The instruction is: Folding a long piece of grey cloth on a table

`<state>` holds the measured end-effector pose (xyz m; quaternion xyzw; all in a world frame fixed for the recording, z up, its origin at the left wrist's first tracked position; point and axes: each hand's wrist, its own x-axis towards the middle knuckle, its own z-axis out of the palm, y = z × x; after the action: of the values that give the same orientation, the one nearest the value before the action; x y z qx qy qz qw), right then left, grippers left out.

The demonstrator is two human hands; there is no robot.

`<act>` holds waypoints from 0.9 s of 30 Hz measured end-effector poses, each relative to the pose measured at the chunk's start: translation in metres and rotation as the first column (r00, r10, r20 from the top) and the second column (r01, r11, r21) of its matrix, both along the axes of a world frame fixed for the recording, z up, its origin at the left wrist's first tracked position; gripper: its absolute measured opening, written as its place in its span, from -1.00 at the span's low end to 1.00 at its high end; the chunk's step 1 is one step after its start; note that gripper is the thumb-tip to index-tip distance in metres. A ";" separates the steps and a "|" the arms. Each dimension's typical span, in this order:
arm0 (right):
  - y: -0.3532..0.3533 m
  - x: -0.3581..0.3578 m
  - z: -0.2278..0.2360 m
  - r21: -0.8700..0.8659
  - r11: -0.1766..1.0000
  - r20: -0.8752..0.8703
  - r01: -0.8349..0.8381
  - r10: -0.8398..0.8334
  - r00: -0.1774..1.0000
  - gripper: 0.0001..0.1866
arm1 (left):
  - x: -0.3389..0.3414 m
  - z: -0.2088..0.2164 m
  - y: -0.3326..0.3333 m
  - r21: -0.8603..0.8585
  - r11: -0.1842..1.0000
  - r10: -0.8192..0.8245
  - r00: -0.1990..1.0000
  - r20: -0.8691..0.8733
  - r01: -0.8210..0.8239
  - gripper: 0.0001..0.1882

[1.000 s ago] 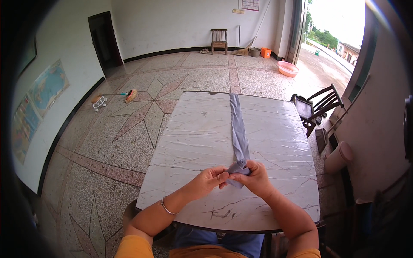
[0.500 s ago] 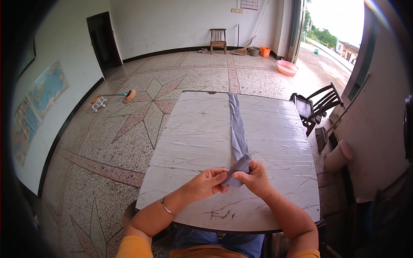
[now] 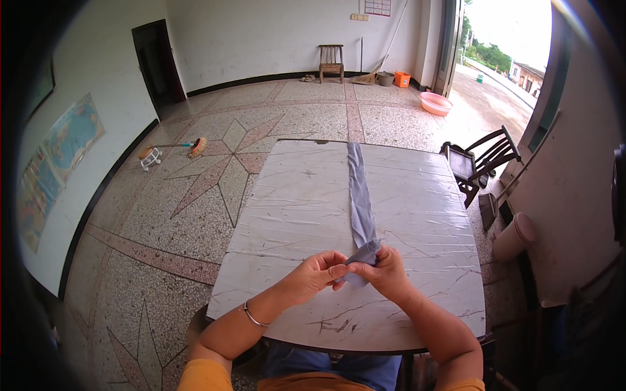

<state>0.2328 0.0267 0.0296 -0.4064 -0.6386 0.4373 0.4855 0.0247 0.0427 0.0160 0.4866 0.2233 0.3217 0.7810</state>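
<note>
A long strip of grey cloth (image 3: 360,195) runs from the far edge of the table (image 3: 287,215) towards me. Its near end is folded or rolled over and raised between my hands. My left hand (image 3: 319,274) pinches the left side of this end, thumb against the curled fingers. From the right, my right hand (image 3: 385,268) grips the same end with its thumb pressed on top. Both thumb tips nearly meet at the cloth. Some of the fingers behind the cloth are hidden.
The tabletop has a creased, marbled white cover. A dark chair (image 3: 479,159) stands by its far right corner, near a dustpan (image 3: 488,210) and a pink bin (image 3: 515,236). Brush (image 3: 197,147) and small white rack (image 3: 150,158) lie on the floor at left. A pink basin (image 3: 435,104) sits by the doorway.
The raised end of the cloth has tipped lower and turned slightly between my hands. My right thumb has shifted left, closer to my left thumb.
</note>
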 end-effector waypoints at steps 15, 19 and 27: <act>-0.003 0.002 0.002 -0.092 0.994 -0.066 -0.058 0.052 0.996 -0.74 | 0.004 -0.002 -0.001 0.086 0.995 -0.040 0.986 -0.164 0.055 -0.65; -0.002 -0.003 0.009 0.006 0.996 -0.056 -0.087 0.087 0.995 -0.73 | 0.001 -0.004 -0.001 -0.158 0.974 -0.158 0.987 0.039 0.163 -0.65; -0.004 0.001 0.007 -0.085 0.992 -0.032 -0.091 0.088 0.996 -0.73 | 0.006 0.005 -0.004 -0.188 0.973 -0.127 0.991 0.048 0.134 -0.66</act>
<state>0.2343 0.0231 0.0367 -0.3918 -0.6297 0.4916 0.4564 0.0306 0.0391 0.0207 0.4175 0.2068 0.2555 0.8471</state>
